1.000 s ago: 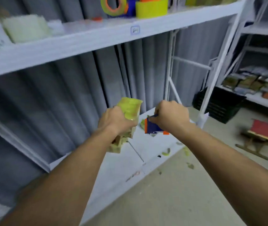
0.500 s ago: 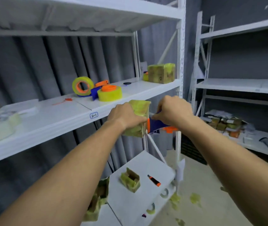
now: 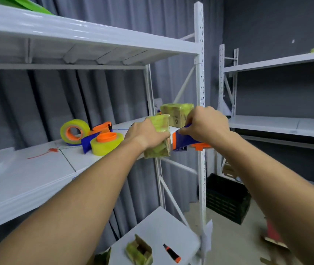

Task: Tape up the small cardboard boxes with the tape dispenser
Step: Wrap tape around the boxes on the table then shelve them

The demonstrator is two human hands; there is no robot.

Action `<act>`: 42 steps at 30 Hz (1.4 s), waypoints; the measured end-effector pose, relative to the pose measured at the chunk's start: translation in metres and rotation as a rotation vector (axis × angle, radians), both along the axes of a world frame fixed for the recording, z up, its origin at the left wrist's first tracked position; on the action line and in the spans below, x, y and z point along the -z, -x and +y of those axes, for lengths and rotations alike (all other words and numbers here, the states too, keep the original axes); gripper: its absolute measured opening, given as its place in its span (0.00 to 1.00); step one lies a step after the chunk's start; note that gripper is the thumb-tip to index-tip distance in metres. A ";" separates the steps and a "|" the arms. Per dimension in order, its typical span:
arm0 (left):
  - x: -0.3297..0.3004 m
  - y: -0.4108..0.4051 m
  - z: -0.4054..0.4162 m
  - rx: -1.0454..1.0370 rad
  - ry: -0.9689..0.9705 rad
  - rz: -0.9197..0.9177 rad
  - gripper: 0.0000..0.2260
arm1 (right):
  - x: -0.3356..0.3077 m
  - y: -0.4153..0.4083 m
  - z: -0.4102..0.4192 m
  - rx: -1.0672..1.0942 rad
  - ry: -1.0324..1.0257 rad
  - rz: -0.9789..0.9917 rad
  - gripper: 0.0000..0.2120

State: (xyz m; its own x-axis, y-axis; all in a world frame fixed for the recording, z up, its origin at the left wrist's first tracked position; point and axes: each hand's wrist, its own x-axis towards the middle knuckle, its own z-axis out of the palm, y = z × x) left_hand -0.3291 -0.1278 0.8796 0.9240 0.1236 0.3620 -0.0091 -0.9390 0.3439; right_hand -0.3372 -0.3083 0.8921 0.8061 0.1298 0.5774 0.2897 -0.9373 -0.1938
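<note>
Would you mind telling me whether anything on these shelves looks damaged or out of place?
Yes: on the bottom shelf an opened box lies with its flaps up, covered in crumpled yellow tape, beside a loose orange and black tool.

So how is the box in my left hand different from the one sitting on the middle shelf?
The held box is gripped by the left hand, tilted in the air; the shelf box rests flat on the middle shelf. The held box looks more fully covered in yellowish tape; the shelf box shows bare cardboard with print. Both are small, taped cardboard.
</note>
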 end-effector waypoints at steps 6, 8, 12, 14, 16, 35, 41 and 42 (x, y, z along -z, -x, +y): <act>-0.015 -0.086 0.009 -0.027 -0.028 -0.034 0.25 | -0.004 -0.091 0.005 0.052 -0.002 -0.025 0.19; -0.018 -0.121 0.012 -0.043 -0.022 -0.028 0.26 | -0.008 -0.117 0.005 0.049 -0.003 -0.022 0.18; -0.020 -0.178 0.008 -0.074 -0.036 -0.036 0.26 | -0.015 -0.161 -0.004 0.047 0.010 -0.014 0.17; -0.018 -0.201 0.001 -0.097 -0.063 -0.023 0.26 | -0.017 -0.181 -0.010 0.039 0.007 -0.015 0.17; -0.015 -0.221 -0.006 -0.132 -0.094 0.011 0.27 | -0.016 -0.200 -0.017 0.014 0.008 -0.006 0.17; 0.010 -0.303 -0.081 -0.470 -0.083 0.087 0.37 | 0.006 -0.330 -0.099 -0.279 -0.018 0.061 0.16; 0.014 -0.313 -0.080 -0.404 -0.079 0.107 0.31 | 0.006 -0.340 -0.102 -0.342 -0.027 0.079 0.15; 0.016 -0.314 -0.078 -0.394 -0.082 0.100 0.32 | 0.006 -0.341 -0.101 -0.349 -0.024 0.086 0.15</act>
State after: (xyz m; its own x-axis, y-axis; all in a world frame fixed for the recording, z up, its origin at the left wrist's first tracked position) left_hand -0.0151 -0.2058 0.8640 0.8427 0.4495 0.2963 0.3862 -0.8882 0.2489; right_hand 0.0039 -0.4093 0.8859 0.7612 0.3933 0.5157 0.5734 -0.7796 -0.2519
